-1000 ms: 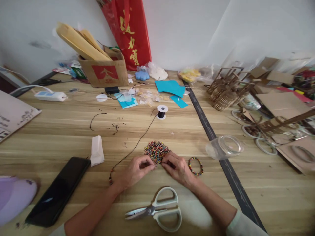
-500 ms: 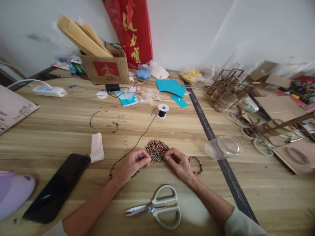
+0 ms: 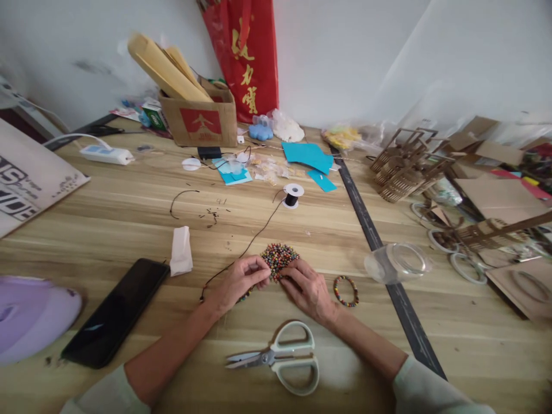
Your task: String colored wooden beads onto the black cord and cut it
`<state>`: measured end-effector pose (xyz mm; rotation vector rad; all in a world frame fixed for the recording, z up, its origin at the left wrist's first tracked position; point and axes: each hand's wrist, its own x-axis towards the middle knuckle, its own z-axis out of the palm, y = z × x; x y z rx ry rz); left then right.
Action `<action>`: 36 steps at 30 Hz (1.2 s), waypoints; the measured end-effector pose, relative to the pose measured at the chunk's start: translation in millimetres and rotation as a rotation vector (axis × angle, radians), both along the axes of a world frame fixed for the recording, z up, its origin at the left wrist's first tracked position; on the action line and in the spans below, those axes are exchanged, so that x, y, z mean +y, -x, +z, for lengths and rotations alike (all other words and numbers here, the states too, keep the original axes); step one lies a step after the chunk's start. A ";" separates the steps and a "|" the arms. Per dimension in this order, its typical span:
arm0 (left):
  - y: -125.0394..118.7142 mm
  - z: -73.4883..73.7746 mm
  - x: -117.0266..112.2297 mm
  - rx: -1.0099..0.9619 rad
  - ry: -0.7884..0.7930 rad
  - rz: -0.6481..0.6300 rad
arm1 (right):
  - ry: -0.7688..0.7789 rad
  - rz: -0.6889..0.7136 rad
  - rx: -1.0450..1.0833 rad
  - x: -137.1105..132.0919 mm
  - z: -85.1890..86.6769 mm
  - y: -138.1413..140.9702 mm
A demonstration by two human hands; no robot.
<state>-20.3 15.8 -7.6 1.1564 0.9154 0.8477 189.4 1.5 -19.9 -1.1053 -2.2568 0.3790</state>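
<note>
Clock centred on bead pile [image 3: 278, 257], 12 = far side. Pile is a loose rounded heap on the table [image 3: 328, 230], multicoloured, no clear long axis.

Left hand [image 3: 241, 279] at 8, against pile edge; thumb and fingertips together, tips aimed at 2. Anything between them too small to tell. Short beaded strand [image 3: 245, 295] peeks out under this hand, visible bit runs roughly 2 to 8; rest hidden.

Right hand [image 3: 307, 287] between 4 and 5, fingers at pile's near-right edge, pointing about 10. Can't tell if tips are apart or closed on a bead.

Black cord [image 3: 259, 233] leaves spool [image 3: 291, 199] and heads to 7, long axis about 1 to 7, reaching a dark end by left forearm. Spool stands upright just past 12, apart from pile.

Bracelet [image 3: 356, 294] lies flat at 4, near right wrist, apart from it, roughly round. Scissors [image 3: 269, 357] at 6, blades slightly parted, tips to 9, handles to 3. Folded paper [image 3: 181, 251] at 9. Phone [image 3: 116, 313] between 8 and 9, long axis 1 to 7. Clear cup [image 3: 399, 263] on its side at 3. Box [image 3: 200, 123] at 11.
</note>
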 end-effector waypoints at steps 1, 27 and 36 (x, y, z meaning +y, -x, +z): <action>0.1 -0.4 0.0 -0.005 -0.001 0.002 | -0.002 0.000 -0.007 0.6 -0.3 0.4; -13.6 2.5 -5.9 0.268 -0.187 -0.082 | 0.065 0.192 0.295 2.7 -0.7 -2.6; -13.7 -2.0 -8.7 0.306 -0.244 -0.096 | 0.104 0.192 0.313 1.7 -1.0 -2.8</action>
